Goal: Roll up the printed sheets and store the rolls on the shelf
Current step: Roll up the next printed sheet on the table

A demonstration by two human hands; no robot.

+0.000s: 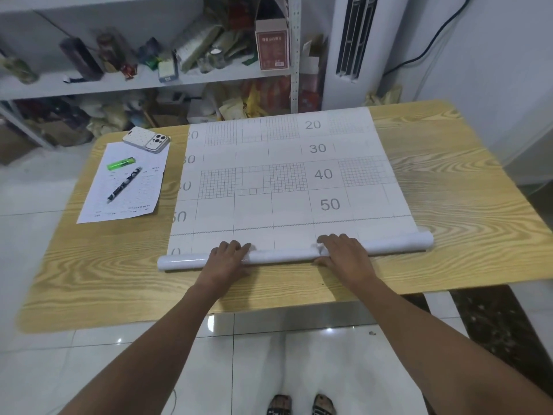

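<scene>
Two hands: the left hand and right hand press palm-down on a roll, well apart, fingers curled over its top.
Grip: both hands wrap the roll; their thumbs sit on its near side, largely hidden.
Roll: the rolled part lies across the near half of the wood-grain tabletop, its ends jutting past each hand.
Printed sheet: the flat remainder stretches away toward the shelf, showing grid blocks and the numbers 20, 30, 40 and 50.
Cut off: the numbers along the sheet's left edge are clipped by that edge; the one nearest the roll reads only as a partial "0".
Left side: a smaller paper carries a green lighter and a dark pen, with a phone resting on its far corner.
Hard to read: the smaller paper's print is too faint to make out.
Shelf contents: blurred bottles, boxes and packets; a reddish carton stands upright, its label illegible.
Below: sandalled feet on pale floor tiles, partly out of frame.
</scene>
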